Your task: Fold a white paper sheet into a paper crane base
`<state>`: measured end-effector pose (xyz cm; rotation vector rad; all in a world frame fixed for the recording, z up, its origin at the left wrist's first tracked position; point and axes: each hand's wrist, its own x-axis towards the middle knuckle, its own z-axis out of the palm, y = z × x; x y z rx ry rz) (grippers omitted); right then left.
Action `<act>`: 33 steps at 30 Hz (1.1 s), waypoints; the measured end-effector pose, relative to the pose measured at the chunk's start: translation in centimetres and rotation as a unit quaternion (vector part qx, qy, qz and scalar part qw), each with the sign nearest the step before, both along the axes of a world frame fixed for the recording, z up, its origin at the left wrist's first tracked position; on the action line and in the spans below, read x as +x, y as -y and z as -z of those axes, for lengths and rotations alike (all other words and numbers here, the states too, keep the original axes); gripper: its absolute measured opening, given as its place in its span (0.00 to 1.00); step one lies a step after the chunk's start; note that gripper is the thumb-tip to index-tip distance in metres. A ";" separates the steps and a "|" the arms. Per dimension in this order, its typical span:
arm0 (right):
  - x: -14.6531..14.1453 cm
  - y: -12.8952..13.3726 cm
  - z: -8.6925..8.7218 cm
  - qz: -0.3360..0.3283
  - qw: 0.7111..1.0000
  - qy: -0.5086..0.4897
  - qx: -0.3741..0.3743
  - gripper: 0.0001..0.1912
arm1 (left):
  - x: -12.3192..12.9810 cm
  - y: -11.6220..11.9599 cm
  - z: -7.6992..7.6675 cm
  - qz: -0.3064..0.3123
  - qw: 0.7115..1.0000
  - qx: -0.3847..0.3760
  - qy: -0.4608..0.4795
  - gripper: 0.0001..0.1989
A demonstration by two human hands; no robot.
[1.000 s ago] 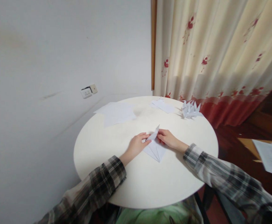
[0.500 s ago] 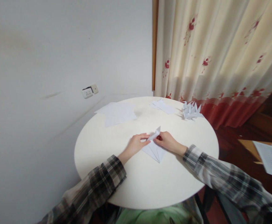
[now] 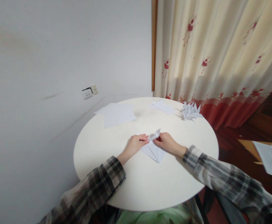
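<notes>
On the white round table (image 3: 136,186), a partly folded sheet of white paper (image 3: 153,152) lies in front of me, with crease lines running down to a point that faces me. Its far flap is lifted and bent up between my hands. My left hand (image 3: 134,145) pinches the left side of that flap between thumb and fingers. From the right, my right hand (image 3: 169,143) grips the raised flap near its fold, its fingertips partly hidden behind the paper.
Loose white sheets (image 3: 118,114) lie at the table's back left. Smaller paper pieces (image 3: 162,107) rest at the back middle. Several folded paper cranes (image 3: 190,111) cluster at the back right. A wall stands to the left, a flowered curtain (image 3: 208,56) behind. Written papers (image 3: 270,157) lie at far right.
Hardly anything differs. Both hands keep their hold on the paper, and the raised flap tips slightly lower.
</notes>
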<state>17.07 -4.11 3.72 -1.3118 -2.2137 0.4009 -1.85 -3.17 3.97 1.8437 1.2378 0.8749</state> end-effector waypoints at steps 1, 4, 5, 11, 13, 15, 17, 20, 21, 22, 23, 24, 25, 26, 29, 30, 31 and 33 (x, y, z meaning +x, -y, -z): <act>0.0 0.0 0.0 -0.001 1.000 -0.001 0.001 0.08 | 0.0 0.0 0.0 -0.001 1.000 0.000 -0.001 0.06; 0.0 0.1 -0.1 0.000 1.000 -0.006 0.002 0.07 | -0.1 -0.1 0.3 -0.001 1.000 0.004 0.001 0.06; 0.0 0.0 -0.1 0.000 1.000 -0.007 0.002 0.07 | -0.1 -0.1 0.4 -0.003 1.000 0.008 0.004 0.06; 0.0 0.0 -0.1 0.002 1.000 0.003 0.000 0.07 | -0.2 0.0 0.8 -0.041 0.998 0.036 0.011 0.05; -0.1 0.1 -0.2 0.002 1.000 0.009 0.001 0.07 | -0.3 0.0 0.8 -0.036 0.999 0.040 0.009 0.03; -0.2 0.2 -0.2 0.006 1.000 0.015 0.004 0.06 | -0.3 0.0 0.9 -0.026 0.998 0.048 0.010 0.02; -0.4 0.2 -0.2 0.013 1.000 0.023 0.008 0.06 | -0.3 0.0 0.9 -0.015 0.998 0.060 0.012 0.03; -0.5 0.3 -0.3 0.025 0.999 0.038 0.006 0.07 | -0.4 0.0 0.8 -0.002 0.997 0.073 0.004 0.03; -0.6 0.3 -0.4 0.026 0.999 0.040 0.003 0.07 | -0.4 0.1 0.7 0.003 0.997 0.077 -0.005 0.03; -0.6 0.3 -0.4 0.026 0.999 0.042 0.001 0.07 | -0.4 0.2 0.5 0.005 0.996 0.088 -0.021 0.02; -0.6 0.4 -0.5 0.027 0.999 0.043 -0.001 0.07 | -0.5 0.3 0.3 0.000 0.993 0.108 -0.045 0.01; -0.6 0.4 -0.5 0.027 0.999 0.045 -0.001 0.07 | -0.5 0.5 0.1 -0.011 0.987 0.140 -0.077 0.03; -0.6 0.4 -0.6 0.029 0.998 0.047 0.000 0.08 | -0.6 0.8 -0.1 -0.026 0.977 0.179 -0.113 0.05; -0.6 0.4 -0.6 0.030 0.998 0.048 0.000 0.08 | -0.6 1.2 -0.3 -0.040 0.962 0.222 -0.151 0.06; -0.5 0.4 -0.5 0.026 0.999 0.043 0.004 0.08 | -0.7 2.3 -0.6 0.014 0.924 0.310 -0.225 0.05; -0.5 0.4 -0.4 0.024 0.999 0.041 0.006 0.08 | -0.7 2.6 -0.6 0.069 0.911 0.329 -0.238 0.04; -0.5 0.3 -0.3 0.025 0.999 0.041 0.006 0.08 | -0.7 2.9 -0.5 0.123 0.896 0.346 -0.252 0.06; -0.5 0.2 -0.2 0.030 0.998 0.047 0.005 0.08 | -0.8 3.3 -0.3 0.191 0.867 0.367 -0.278 0.11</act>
